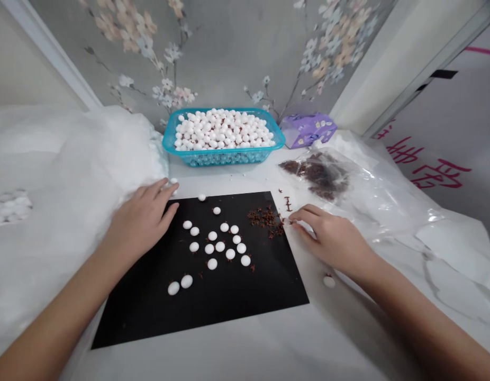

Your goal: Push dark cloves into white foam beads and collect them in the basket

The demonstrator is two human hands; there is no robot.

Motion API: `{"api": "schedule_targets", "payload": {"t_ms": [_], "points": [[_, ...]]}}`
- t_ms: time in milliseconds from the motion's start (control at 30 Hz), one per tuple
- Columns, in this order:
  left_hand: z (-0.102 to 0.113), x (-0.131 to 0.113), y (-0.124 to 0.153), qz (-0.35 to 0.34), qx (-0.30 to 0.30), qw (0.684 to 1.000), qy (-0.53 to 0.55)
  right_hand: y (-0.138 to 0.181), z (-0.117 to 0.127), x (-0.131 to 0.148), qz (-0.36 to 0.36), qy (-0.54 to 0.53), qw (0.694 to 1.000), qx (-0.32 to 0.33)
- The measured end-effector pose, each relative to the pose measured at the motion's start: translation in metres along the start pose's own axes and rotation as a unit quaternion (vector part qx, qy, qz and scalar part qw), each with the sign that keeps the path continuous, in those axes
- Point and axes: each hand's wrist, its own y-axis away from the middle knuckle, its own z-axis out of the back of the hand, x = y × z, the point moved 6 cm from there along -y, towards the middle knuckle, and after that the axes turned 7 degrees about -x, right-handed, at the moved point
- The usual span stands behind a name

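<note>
My left hand [144, 214] lies with its fingers stretched out and apart at the upper left corner of a black mat [145, 312]. Just past its fingertips is a white ball [174, 181]. My right hand [328, 235] is at the mat's right edge, thumb and fingers pinched together beside a pile of small dark-red star-shaped pieces [264, 217]. What the pinch holds, if anything, is too small to make out. Several white balls [220, 246] are scattered over the mat, some with a reddish piece showing at their edge.
Behind the mat stands a blue basket [225, 157] full of white balls with reddish bits. A clear bag [372, 185] of dark-red pieces [322, 172] and a purple packet [310, 129] are at right. White bags [70, 153] line the left. One ball [329, 281] lies off the mat.
</note>
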Motion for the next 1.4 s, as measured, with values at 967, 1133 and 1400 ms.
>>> {"api": "schedule_targets", "payload": {"t_ms": [967,1133,1400], "points": [[-0.018,-0.149,0.085,0.354,0.261,0.353,0.826,0.027,0.039,0.062,0.091,-0.373,0.902,-0.196],[-0.017,-0.150,0.086,0.365,0.250,0.323,0.837,0.030,0.029,0.069,0.112,-0.391,0.898,-0.170],[-0.019,-0.149,0.085,0.358,0.248,0.334,0.836,0.031,0.030,0.071,0.157,-0.365,0.901,-0.172]]}}
